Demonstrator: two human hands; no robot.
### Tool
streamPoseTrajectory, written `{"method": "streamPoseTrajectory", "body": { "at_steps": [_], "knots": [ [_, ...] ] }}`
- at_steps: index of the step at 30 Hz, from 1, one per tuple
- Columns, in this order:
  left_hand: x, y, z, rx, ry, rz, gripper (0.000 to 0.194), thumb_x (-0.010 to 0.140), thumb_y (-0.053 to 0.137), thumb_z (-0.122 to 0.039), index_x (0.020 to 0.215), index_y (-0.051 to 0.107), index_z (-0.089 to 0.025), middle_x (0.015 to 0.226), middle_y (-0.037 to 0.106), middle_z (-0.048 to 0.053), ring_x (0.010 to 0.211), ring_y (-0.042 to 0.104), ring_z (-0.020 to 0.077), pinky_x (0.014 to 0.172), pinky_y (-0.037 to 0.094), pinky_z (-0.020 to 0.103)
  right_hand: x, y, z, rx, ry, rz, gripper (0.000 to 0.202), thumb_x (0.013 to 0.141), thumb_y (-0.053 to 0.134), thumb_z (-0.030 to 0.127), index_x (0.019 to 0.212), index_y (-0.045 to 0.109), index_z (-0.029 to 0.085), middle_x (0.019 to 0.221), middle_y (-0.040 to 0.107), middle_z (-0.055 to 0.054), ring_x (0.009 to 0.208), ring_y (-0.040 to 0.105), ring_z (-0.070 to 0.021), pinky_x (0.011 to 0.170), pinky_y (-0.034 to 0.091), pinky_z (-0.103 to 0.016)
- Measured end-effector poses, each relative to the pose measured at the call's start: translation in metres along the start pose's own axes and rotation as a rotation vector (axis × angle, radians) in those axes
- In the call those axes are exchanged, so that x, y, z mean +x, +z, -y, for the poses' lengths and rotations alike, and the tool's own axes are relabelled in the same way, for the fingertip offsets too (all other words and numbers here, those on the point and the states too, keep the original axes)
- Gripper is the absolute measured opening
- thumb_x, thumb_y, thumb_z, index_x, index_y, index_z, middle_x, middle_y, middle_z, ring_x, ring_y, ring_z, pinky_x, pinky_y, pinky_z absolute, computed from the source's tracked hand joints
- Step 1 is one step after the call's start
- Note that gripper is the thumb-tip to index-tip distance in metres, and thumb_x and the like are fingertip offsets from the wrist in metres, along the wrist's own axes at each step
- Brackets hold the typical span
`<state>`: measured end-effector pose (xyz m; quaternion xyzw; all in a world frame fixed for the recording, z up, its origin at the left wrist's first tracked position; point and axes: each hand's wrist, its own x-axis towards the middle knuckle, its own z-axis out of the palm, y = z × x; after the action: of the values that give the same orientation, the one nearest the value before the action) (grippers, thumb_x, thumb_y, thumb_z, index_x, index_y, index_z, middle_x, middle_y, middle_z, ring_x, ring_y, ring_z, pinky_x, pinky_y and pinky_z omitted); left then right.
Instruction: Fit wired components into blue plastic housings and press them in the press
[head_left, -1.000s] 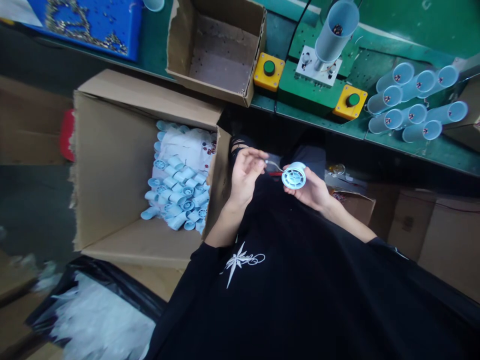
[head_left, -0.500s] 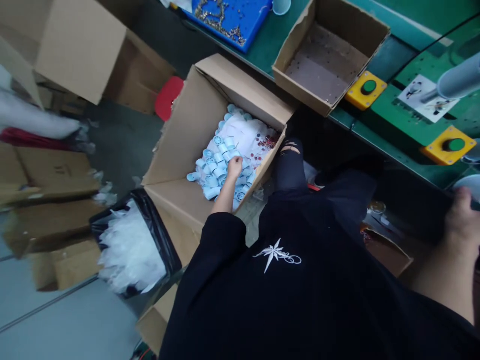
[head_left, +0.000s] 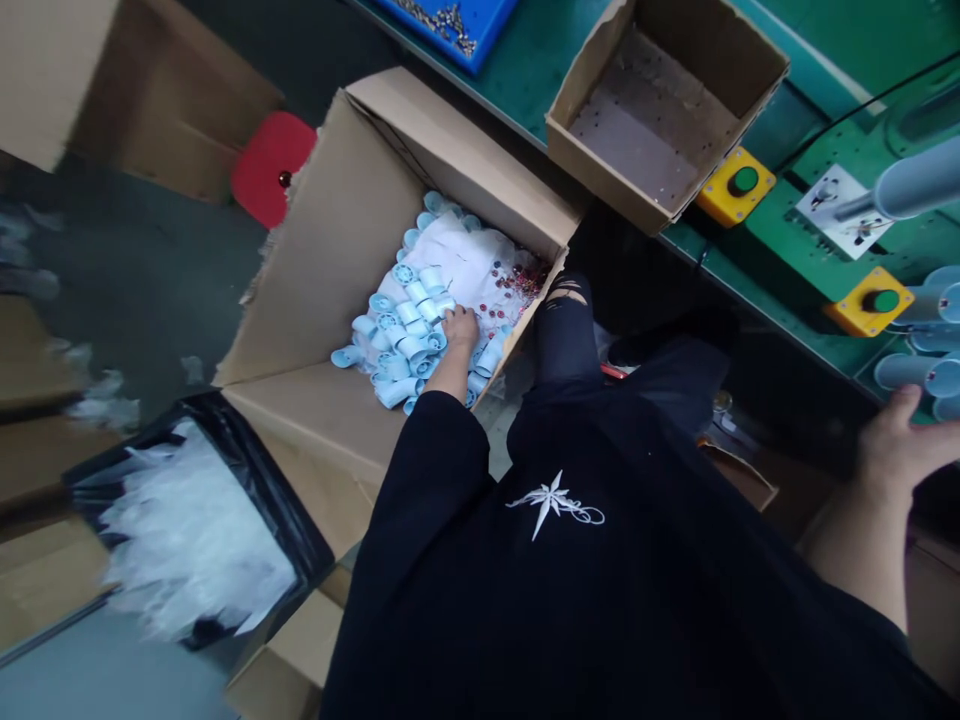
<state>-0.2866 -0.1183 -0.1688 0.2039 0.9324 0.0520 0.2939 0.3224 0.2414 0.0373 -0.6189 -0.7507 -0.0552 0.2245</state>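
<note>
My left hand [head_left: 461, 328] is down in a large cardboard box [head_left: 300, 240], among many light blue plastic cups [head_left: 411, 347]. Its fingers are bent and pressed together at the rim of one cup, partly hidden. Beside the cups in the box lie a white sheet [head_left: 457, 255] and small red parts [head_left: 517, 285]. My right hand [head_left: 904, 440] is at the right edge, thumb and fingers apart, with nothing seen in it. Just above it, more light blue cups [head_left: 904, 372] lie on the green bench.
A shallow cardboard box [head_left: 637, 130] stands on the bench [head_left: 525, 100], near a blue tray [head_left: 480, 35] of metal parts. Two yellow button boxes [head_left: 724, 205] flank a press fixture [head_left: 844, 212]. A red stool [head_left: 274, 168] and a black-lined bin [head_left: 300, 510] of white plastic stand left.
The view has shifted. My left hand has gone from a fist to fingers reaching onto a cup. My right hand has come off the cup at the bench edge and spread open.
</note>
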Motion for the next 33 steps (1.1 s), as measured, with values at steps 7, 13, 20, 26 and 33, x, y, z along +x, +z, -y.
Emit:
{"method": "streamPoseTrajectory", "body": {
  "at_steps": [7, 13, 20, 26, 33],
  "knots": [
    [-0.016, 0.008, -0.005, -0.082, 0.028, 0.048, 0.031, 0.097, 0.050, -0.017, 0.123, 0.066, -0.012, 0.143, 0.055, 0.027, 0.133, 0.047, 0.0392, 0.113, 0.036, 0.060, -0.010, 0.005, 0.040, 0.127, -0.088, -0.147, 0.101, 0.080, 0.043, 0.094, 0.137, 0.067, 0.014, 0.127, 0.057, -0.032, 0.132, 0.055, -0.0460, 0.108, 0.038, -0.070],
    [-0.029, -0.019, -0.013, -0.250, -0.034, -0.100, 0.022, 0.100, 0.045, -0.016, 0.113, 0.063, -0.014, 0.125, 0.062, 0.023, 0.121, 0.059, 0.0339, 0.111, 0.045, 0.051, 0.002, -0.005, 0.043, 0.214, -0.253, -0.262, 0.082, 0.088, 0.049, 0.082, 0.131, 0.069, 0.015, 0.118, 0.058, -0.027, 0.126, 0.058, -0.0419, 0.102, 0.042, -0.070],
    [-0.105, -0.074, -0.045, -0.624, 0.169, -0.449, 0.025, 0.111, 0.037, -0.036, 0.116, 0.056, -0.021, 0.118, 0.065, 0.010, 0.122, 0.061, 0.0236, 0.116, 0.045, 0.037, -0.022, -0.015, 0.112, 0.575, -0.139, -0.123, 0.048, 0.090, 0.066, 0.064, 0.102, 0.071, 0.018, 0.106, 0.063, -0.017, 0.108, 0.064, -0.0319, 0.100, 0.051, -0.057],
    [-0.246, -0.082, -0.164, -0.953, 0.795, -0.070, 0.025, 0.110, 0.050, -0.041, 0.106, 0.069, -0.024, 0.106, 0.071, 0.006, 0.104, 0.068, 0.0207, 0.098, 0.055, 0.036, -0.092, -0.011, 0.222, 1.443, 0.372, 1.193, 0.059, 0.093, 0.064, 0.076, 0.121, 0.069, 0.024, 0.120, 0.074, -0.010, 0.095, 0.073, -0.0205, 0.081, 0.062, -0.034],
    [-0.302, -0.061, -0.224, -0.776, 1.231, 0.686, 0.030, 0.104, 0.053, -0.015, 0.086, 0.074, -0.027, 0.088, 0.075, 0.004, 0.101, 0.068, 0.0213, 0.092, 0.058, 0.038, -0.124, -0.026, 0.218, 1.527, 0.385, 1.679, 0.068, 0.095, 0.060, 0.080, 0.108, 0.077, 0.016, 0.102, 0.079, -0.009, 0.095, 0.074, -0.0194, 0.081, 0.061, -0.027]
  ]
}}
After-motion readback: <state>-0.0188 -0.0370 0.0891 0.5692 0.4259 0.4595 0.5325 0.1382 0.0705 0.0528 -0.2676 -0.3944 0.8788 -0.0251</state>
